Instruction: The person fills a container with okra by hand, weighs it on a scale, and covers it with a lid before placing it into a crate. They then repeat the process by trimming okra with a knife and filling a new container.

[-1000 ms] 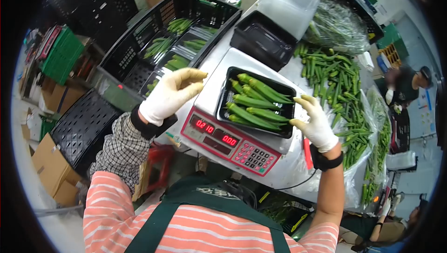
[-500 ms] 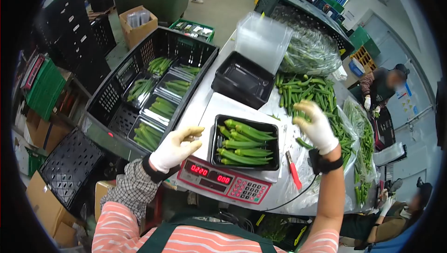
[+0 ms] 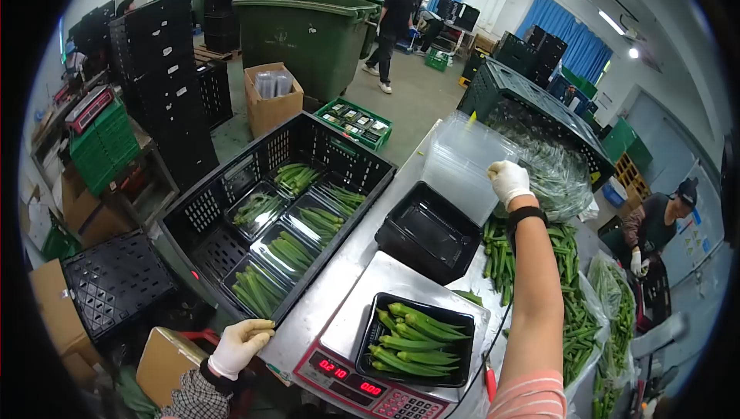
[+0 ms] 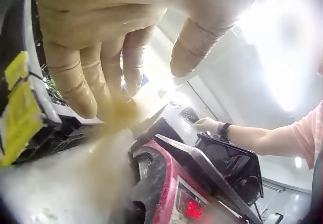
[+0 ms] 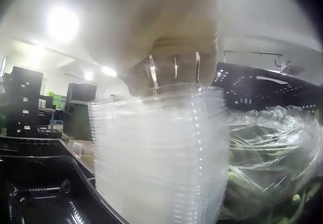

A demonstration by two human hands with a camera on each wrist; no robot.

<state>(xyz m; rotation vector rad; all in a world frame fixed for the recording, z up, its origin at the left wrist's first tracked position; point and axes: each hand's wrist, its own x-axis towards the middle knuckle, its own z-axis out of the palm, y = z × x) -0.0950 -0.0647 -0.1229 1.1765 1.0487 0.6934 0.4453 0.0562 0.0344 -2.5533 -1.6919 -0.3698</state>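
Note:
In the head view, a black tray of okra (image 3: 416, 342) sits on the scale (image 3: 362, 380), whose display reads 0.210. My gloved right hand (image 3: 510, 182) is at the corner of a stack of clear plastic lids (image 3: 462, 164). In the right wrist view its fingers (image 5: 176, 72) bend down over the top edge of the lids, the tips partly hidden. My gloved left hand (image 3: 240, 348) is by the near corner of the black crate (image 3: 181, 226); in the left wrist view its fingers (image 4: 70, 77) hang loosely bent, the thumb apart, holding nothing.
Several packed okra trays (image 3: 289, 253) lie inside the crate. Empty black trays (image 3: 432, 230) are stacked behind the scale. Loose okra (image 3: 566, 296) and a bagged heap (image 3: 551, 180) cover the right side. Red-handled snips (image 3: 490, 380) lie beside the scale. A person (image 3: 393, 30) stands beyond the table.
My right hand has left the okra tray's side and reached forward to the clear lids. My left hand has moved from beside the scale to the crate's near corner. The head view has tilted up.

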